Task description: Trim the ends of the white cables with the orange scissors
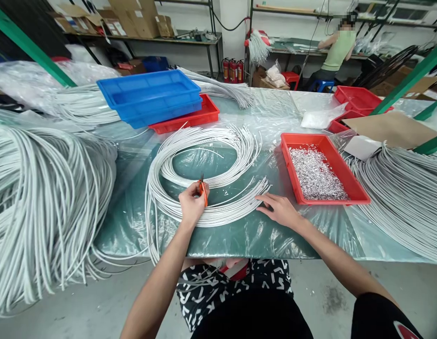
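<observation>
A thick coil of white cables [218,214] lies on the plastic-covered table in front of me, its cut ends fanned out at the right. My left hand [193,202] is closed around small pliers [203,190] with orange handles and dark jaws pointing up and away; it rests over the near part of the coil. Beside the cable ends is my right hand [277,209], fingers apart, thumb low and fingertips at or just short of the outermost cables. Nothing shows in its grasp. To its right stands a red tray [331,203] of small shiny metallic pieces.
A large cable heap [49,197] hangs over the table's left edge. More cables [401,197] spread at the right. Stacked blue trays [151,94] sit on another red tray [207,113] behind the coil. Green posts [31,42] rise at both sides. A person [336,49] sits at the back bench.
</observation>
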A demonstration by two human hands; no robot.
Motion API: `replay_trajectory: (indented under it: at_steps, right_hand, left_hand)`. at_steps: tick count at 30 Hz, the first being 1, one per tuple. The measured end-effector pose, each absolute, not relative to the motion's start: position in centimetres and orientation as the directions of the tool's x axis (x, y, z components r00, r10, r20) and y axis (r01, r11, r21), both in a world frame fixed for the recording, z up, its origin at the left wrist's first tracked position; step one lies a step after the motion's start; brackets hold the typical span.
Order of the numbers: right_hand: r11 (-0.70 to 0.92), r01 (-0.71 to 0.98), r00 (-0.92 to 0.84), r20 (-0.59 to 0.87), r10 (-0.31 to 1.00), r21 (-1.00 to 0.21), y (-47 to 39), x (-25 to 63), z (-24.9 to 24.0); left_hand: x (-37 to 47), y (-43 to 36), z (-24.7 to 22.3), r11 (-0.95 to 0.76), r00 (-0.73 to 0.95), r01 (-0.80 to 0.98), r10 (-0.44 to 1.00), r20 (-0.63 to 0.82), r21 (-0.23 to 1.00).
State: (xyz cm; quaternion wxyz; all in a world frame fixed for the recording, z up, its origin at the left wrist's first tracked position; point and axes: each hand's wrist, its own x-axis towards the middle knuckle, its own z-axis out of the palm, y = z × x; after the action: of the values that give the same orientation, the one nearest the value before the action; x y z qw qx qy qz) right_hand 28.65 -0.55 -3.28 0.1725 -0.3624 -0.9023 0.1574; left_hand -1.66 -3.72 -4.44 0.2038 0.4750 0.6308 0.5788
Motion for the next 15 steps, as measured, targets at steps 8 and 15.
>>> replay_trajectory:
  at_steps: [8, 15]
  right_hand:
    - [0.750, 0.557, -0.759, 0.149, 0.634, -0.356, -0.2, 26.8, -2.1]
    - [0.700, 0.604, -0.711, 0.140, 0.689, -0.380, 0.8, 27.6, -1.9]
  left_hand:
    - [-1.8, -3.7, -4.6, -0.132, -0.463, 0.366, 0.832, 0.304, 0.921]
    - [-1.8, -3.7, -4.6, -0.138, -0.460, 0.370, 0.832, 0.310, 0.919]
